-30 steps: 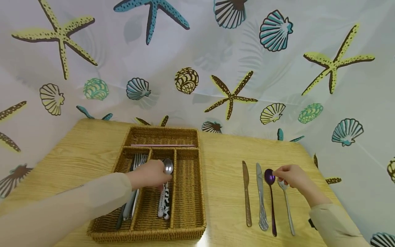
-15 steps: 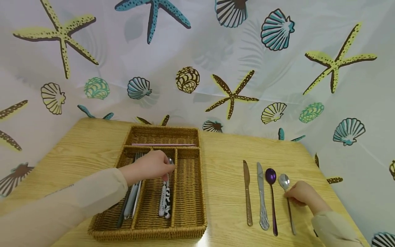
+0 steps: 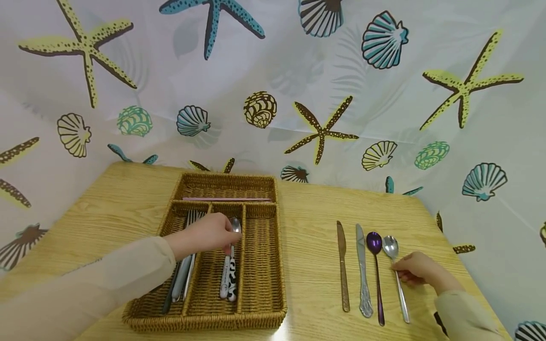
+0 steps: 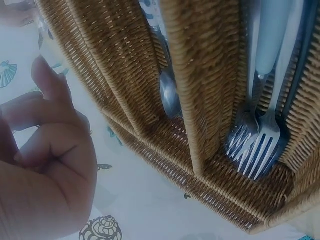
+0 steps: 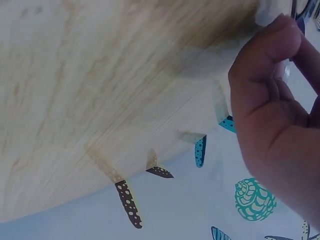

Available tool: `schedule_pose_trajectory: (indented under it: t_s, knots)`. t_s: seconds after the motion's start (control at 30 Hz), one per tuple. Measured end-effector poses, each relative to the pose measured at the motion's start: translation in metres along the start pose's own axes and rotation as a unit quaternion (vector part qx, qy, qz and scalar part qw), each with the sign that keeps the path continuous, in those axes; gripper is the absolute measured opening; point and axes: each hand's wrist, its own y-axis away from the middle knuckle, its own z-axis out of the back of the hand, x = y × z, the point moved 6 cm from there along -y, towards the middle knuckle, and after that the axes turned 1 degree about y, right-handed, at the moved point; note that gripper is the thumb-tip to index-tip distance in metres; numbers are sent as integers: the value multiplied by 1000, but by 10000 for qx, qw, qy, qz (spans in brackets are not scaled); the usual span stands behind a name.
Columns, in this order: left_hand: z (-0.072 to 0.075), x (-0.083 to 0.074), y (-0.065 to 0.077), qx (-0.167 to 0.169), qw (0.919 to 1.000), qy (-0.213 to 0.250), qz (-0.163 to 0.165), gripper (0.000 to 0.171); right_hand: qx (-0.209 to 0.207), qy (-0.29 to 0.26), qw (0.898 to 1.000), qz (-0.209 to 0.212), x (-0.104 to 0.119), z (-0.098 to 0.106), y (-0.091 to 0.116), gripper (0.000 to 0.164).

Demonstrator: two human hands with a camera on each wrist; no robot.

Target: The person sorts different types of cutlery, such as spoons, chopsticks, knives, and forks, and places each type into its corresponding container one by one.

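My left hand (image 3: 209,232) hovers over the middle compartment of a wicker cutlery tray (image 3: 260,322), its fingers loosely bent and holding nothing. Beneath it lie a spoon with a cow-print handle (image 3: 232,279) and a piece with a white handle (image 3: 224,279), whose upper part is hidden. In the left wrist view a spoon bowl (image 4: 170,94) sits apart from that hand. My right hand (image 3: 420,270) pinches the neck of a silver spoon (image 3: 401,296) on the table, at the right end of a row. Beside that spoon is a purple spoon (image 3: 375,244).
A silver knife (image 3: 362,270) and a bronze-coloured knife (image 3: 342,265) complete the row. Several forks (image 4: 262,145) lie in the tray's left compartment. Pink chopsticks (image 3: 226,199) lie in the back one. A shell-patterned cloth (image 3: 256,61) hangs behind the wooden table (image 3: 311,227).
My right hand has moved from the spoon bowls down to the silver spoon's neck, and this spoon's bowl has shifted toward the purple one. My left hand has shifted slightly over the tray.
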Motion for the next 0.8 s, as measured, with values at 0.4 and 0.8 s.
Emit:
schedule_pose_trajectory:
  t_s: [0.4, 0.8]
  knots:
    - [-15, 7, -5, 352, 9965, 669, 345, 29, 1251, -609, 9860, 915, 44, -12, 5, 22]
    - [-23, 6, -2, 353, 9927, 1050, 475, 28, 1475, -1067, 9748, 1289, 100, -46, 9, 16]
